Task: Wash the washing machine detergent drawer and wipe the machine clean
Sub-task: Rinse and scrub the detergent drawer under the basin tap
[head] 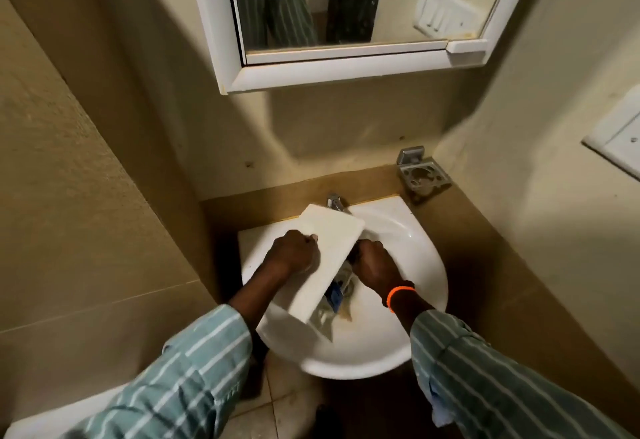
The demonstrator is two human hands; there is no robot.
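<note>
Only the head view here, looking straight down into a small white sink (pixel 426 286) set in a tan worktop (pixel 485 265). The detergent drawer (pixel 329 258) is held over the basin, tilted on its long edge with the white front panel facing up, so I'd guess any water and gunk runs straight down toward the drain and not onto the worktop. The left hand (pixel 292 253) is clamped on the drawer's left edge, basically steadying it. The right hand (pixel 375 265) is closed around something dark just beside the drawer's underside, maybe a brush or scrubber, but it's too hidden to tell. The tap (pixel 335 202) sits right behind the top end of the drawer; can't tell if it's running. The washing machine itself isn't in view.
</note>
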